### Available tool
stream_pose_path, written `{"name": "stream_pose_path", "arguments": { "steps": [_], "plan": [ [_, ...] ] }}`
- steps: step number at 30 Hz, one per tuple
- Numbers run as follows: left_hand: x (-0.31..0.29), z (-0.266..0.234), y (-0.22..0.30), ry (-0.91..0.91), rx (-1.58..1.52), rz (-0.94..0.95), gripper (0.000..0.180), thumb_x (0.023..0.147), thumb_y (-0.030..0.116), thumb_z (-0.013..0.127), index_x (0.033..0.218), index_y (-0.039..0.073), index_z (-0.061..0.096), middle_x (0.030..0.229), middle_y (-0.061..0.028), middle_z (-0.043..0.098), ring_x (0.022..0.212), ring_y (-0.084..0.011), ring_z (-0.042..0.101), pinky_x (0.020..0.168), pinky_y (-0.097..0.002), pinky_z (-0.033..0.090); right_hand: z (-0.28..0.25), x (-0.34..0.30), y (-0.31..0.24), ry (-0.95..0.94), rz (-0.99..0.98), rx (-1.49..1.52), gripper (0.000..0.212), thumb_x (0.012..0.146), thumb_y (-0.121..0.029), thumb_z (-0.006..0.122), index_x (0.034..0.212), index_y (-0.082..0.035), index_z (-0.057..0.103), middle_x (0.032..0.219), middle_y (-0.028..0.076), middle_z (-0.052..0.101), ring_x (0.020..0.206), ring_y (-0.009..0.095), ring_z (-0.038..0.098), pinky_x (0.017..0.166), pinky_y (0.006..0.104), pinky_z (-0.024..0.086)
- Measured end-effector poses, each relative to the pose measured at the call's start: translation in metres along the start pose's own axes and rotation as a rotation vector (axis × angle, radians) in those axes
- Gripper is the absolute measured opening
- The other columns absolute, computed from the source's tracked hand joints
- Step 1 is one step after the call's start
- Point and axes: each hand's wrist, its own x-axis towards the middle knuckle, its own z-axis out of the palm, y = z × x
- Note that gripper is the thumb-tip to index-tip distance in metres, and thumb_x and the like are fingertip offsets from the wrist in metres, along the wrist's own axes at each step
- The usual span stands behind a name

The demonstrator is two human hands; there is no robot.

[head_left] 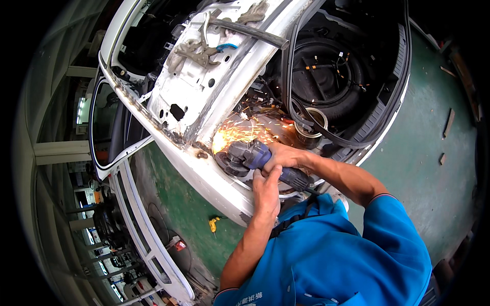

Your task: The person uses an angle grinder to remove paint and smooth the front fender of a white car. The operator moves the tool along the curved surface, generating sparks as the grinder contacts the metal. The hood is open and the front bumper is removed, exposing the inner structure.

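- Status: grinding under way, judging by sparks (pixel 242 131) left of the can (pixel 318 117); angle grinder (pixel 261 154) looks to be running against the white car body (pixel 198 174).
- Done, best guess: rough brown patch (pixel 201 151) farther left of the can and grey strip (pixel 224 91) up-left of it look already worked; can't confirm.
- Left to do: spot under the sparks probably unfinished. Glare hides the contact edge, no end mark seen, so amount remaining can't be told.
- Grinder location: below-left of the can, apart from it, held up in both hands.
- Pointing: head end leftward and somewhat up, away from the can; cord end lower right, below the can.
- Long axis: slanted, upper left to lower right, passing below the can. Disc mostly hidden, its tilt can't be told.
- Right hand (pixel 284 155): below-left of the can, wrapped over the grinder's body, closed around it.
- Left hand (pixel 267 190): farther below-left of the can, curled onto the grinder's near side, thumb up; fingertips hidden, exact grip unclear.
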Motion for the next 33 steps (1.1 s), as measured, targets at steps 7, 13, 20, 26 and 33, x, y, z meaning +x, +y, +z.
{"name": "stream_pose_path", "arguments": {
  "steps": [7, 13, 20, 26, 33],
  "plan": [
    [0.004, -0.004, -0.004, -0.009, 0.015, 0.022, 0.033, 0.098, 0.015, 0.069, 0.125, 0.002, 0.055, 0.124, -0.0088, 0.059, 0.118, -0.0184, 0.055, 0.106, -0.0438, 0.040, 0.002, -0.004, -0.008, 0.014, 0.014, -0.001, 0.042, 0.061, -0.013, 0.076, 0.100, 0.002, 0.069, 0.087, 0.007, 0.068, 0.080, 0.016, 0.062, 0.072, 0.0319, 0.051],
    [0.002, -0.001, 0.000, 0.008, 0.036, 0.010, 0.035, 0.097, 0.017, 0.070, 0.125, 0.002, 0.055, 0.126, -0.0087, 0.059, 0.121, -0.0201, 0.055, 0.108, -0.0476, 0.038, 0.002, -0.003, -0.008, 0.014, 0.004, 0.021, 0.039, 0.061, -0.014, 0.077, 0.096, 0.002, 0.070, 0.085, 0.007, 0.068, 0.078, 0.016, 0.062, 0.071, 0.0318, 0.051],
    [0.002, -0.004, -0.006, -0.027, 0.034, 0.019, 0.037, 0.097, 0.018, 0.070, 0.126, 0.002, 0.054, 0.127, -0.0085, 0.059, 0.124, -0.0208, 0.054, 0.112, -0.0480, 0.035, 0.001, -0.009, -0.013, -0.018, 0.027, 0.017, 0.035, 0.061, -0.013, 0.076, 0.092, 0.001, 0.071, 0.081, 0.006, 0.069, 0.075, 0.015, 0.062, 0.069, 0.0307, 0.050],
    [0.001, -0.003, -0.001, -0.018, 0.040, 0.000, 0.036, 0.098, 0.018, 0.069, 0.126, 0.002, 0.054, 0.126, -0.0079, 0.059, 0.124, -0.0202, 0.053, 0.112, -0.0461, 0.034, 0.002, -0.008, -0.010, -0.003, 0.007, 0.064, 0.032, 0.061, -0.013, 0.075, 0.090, 0.001, 0.071, 0.079, 0.005, 0.069, 0.074, 0.015, 0.063, 0.068, 0.0307, 0.051],
    [-0.001, -0.001, 0.002, -0.034, 0.035, 0.036, 0.036, 0.097, 0.018, 0.070, 0.125, 0.002, 0.054, 0.127, -0.0086, 0.059, 0.123, -0.0210, 0.053, 0.111, -0.0483, 0.034, -0.001, -0.004, -0.011, -0.008, -0.024, 0.034, 0.045, 0.062, -0.020, 0.077, 0.100, 0.003, 0.072, 0.090, 0.010, 0.073, 0.082, 0.019, 0.065, 0.075, 0.0333, 0.052]
  ]
}}
